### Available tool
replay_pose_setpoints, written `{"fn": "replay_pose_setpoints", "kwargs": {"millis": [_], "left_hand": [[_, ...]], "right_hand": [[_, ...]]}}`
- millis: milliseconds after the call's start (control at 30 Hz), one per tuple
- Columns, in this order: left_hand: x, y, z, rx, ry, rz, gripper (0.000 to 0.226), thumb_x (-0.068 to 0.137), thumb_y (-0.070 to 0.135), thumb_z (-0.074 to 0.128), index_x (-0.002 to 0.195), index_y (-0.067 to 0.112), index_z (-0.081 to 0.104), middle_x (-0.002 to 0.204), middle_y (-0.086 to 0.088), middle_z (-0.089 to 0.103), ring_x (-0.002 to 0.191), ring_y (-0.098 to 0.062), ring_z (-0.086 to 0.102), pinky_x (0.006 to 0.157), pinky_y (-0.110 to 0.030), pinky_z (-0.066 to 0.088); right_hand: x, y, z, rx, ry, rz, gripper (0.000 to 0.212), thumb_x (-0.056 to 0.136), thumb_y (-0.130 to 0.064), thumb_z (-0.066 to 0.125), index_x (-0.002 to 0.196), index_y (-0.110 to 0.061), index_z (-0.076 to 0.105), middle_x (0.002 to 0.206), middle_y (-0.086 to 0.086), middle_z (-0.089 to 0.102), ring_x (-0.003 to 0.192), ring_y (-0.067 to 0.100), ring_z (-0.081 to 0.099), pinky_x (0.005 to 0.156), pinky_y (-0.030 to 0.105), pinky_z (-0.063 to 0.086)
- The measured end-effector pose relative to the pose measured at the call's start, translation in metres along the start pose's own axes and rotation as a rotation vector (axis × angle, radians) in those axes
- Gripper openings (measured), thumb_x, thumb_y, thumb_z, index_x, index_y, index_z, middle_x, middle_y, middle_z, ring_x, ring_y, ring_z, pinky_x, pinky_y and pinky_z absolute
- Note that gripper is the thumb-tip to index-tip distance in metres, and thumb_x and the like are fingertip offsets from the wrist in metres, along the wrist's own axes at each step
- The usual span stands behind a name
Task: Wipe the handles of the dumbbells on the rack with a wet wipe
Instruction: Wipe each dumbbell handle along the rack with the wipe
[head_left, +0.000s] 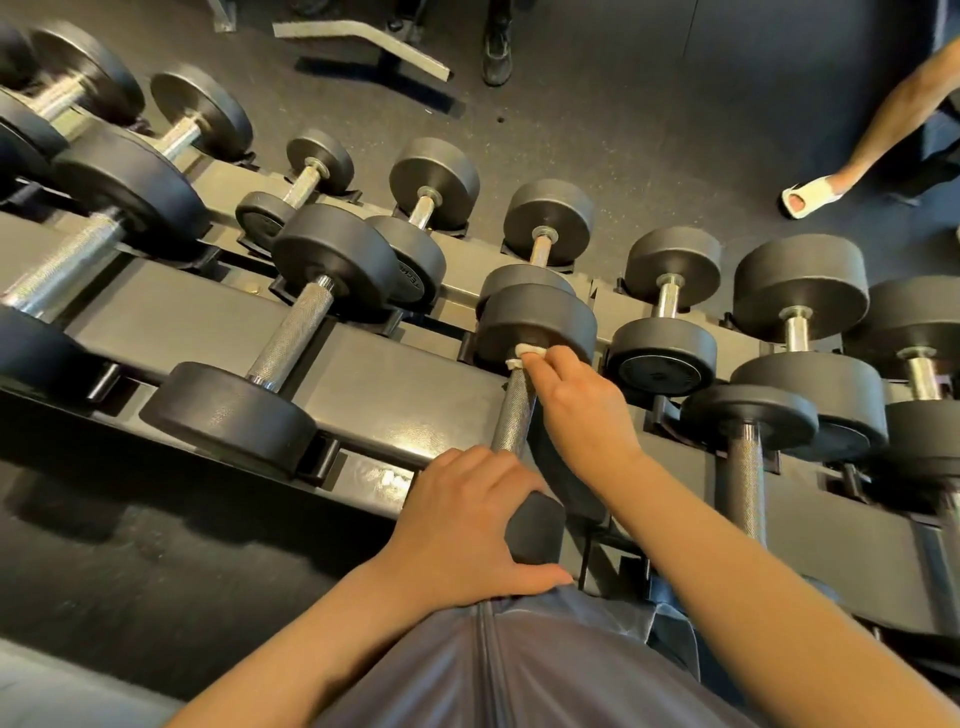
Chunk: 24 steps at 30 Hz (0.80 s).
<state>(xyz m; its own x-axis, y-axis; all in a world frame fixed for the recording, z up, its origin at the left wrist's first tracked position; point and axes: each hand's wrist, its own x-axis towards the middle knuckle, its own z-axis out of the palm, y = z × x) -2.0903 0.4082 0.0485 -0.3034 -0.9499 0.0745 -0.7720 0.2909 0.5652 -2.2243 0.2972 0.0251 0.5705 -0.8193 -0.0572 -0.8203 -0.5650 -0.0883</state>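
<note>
Nearest the camera, the left hand (467, 525) is spread over the near weight head (537, 527) of a dumbbell, fingers curled round it. Beyond it, the right hand (582, 405) is extended along the knurled handle (514, 413), and a white wet wipe (525, 355) is pinched against the handle's far end. Further dumbbells are held on the rack (384, 374) on both sides of the hands.

You stand over a dark speckled rubber floor (649, 119), worn grey in places. A grey metal frame foot (363, 44) lies on it at the top, casting a hard shadow. Beside it stands a black shoe (496, 52). At the upper right, another person's bare leg (893, 109) ends in a pale sandal (810, 200). Overhead light glares off the flooring.
</note>
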Motion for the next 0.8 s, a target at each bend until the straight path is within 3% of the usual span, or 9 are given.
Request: {"fn": "replay_pose_setpoints", "kwargs": {"millis": [100,300,400,500,700,800], "left_hand": [[-0.001,-0.001,0.001,0.002,-0.020,-0.004,0.060,0.064,0.078,0.060,0.096,0.028,0.063,0.089,0.012,0.060,0.080,-0.006,0.050,0.069,-0.022,0.038],[-0.001,-0.001,0.000,-0.007,-0.016,-0.002,0.062,0.065,0.079,0.057,0.095,0.025,0.065,0.087,0.011,0.060,0.079,-0.008,0.053,0.068,-0.024,0.041],[-0.002,-0.002,0.001,-0.002,0.003,0.000,0.062,0.065,0.079,0.057,0.096,0.025,0.065,0.089,0.010,0.061,0.080,-0.008,0.053,0.070,-0.024,0.041],[-0.003,-0.002,0.001,0.005,0.025,0.013,0.062,0.065,0.077,0.058,0.098,0.024,0.065,0.092,0.009,0.062,0.083,-0.008,0.054,0.072,-0.023,0.041],[-0.005,-0.001,-0.001,-0.024,0.017,0.027,0.065,0.066,0.075,0.060,0.106,0.025,0.064,0.102,0.010,0.064,0.095,-0.005,0.054,0.082,-0.020,0.036],[-0.006,-0.001,-0.002,-0.014,-0.020,0.010,0.064,0.066,0.076,0.060,0.106,0.027,0.064,0.102,0.012,0.063,0.094,-0.006,0.055,0.081,-0.022,0.039]], "right_hand": [[0.000,0.002,0.000,0.044,0.052,0.049,0.048,0.050,0.009,0.084,0.094,-0.001,0.067,0.069,0.012,0.058,0.042,0.023,0.051,0.035,0.022,0.034],[0.022,0.010,-0.024,-0.210,-0.045,-0.246,0.026,0.053,-0.006,0.085,0.069,-0.008,0.065,0.062,0.007,0.053,0.047,0.020,0.047,0.041,0.021,0.024],[0.032,0.003,-0.039,-0.353,-0.179,-0.361,0.020,0.070,-0.013,0.078,0.087,-0.009,0.067,0.081,0.008,0.057,0.060,0.020,0.052,0.043,0.024,0.029],[0.046,-0.015,-0.045,-0.460,-0.383,-0.434,0.024,0.095,-0.012,0.049,0.116,-0.005,0.058,0.110,0.012,0.050,0.088,0.025,0.056,0.059,0.029,0.039],[0.073,-0.044,-0.040,-0.672,-0.583,-0.617,0.037,0.093,-0.013,0.057,0.130,-0.007,0.052,0.124,0.015,0.048,0.107,0.031,0.057,0.065,0.032,0.041],[0.071,-0.037,-0.036,-0.609,-0.505,-0.629,0.032,0.094,-0.015,0.055,0.126,-0.009,0.056,0.122,0.013,0.047,0.104,0.029,0.056,0.064,0.032,0.040]]}}
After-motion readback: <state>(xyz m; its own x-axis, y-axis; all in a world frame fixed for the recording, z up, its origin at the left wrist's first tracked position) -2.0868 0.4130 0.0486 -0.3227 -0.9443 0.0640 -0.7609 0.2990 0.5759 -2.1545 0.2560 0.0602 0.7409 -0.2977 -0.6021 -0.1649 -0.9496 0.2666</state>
